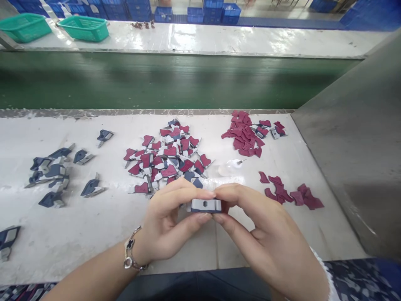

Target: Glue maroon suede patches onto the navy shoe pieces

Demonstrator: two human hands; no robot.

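Between my two hands, over the near part of the white table, is a small grey and navy plastic part with a dark hole in its facing side. My left hand pinches its left end between thumb and forefinger, and a bracelet circles that wrist. The thumb and forefinger of my right hand close on its right end. Just beyond my hands lies a heap of grey and navy parts with maroon pieces on them. A small white bottle with a thin dark tip lies to the right of this heap.
Loose maroon pieces form a pile at the back right, with more nearer me. Grey and navy parts are scattered at left. A grey metal panel bounds the right side. Green baskets stand on the far ledge.
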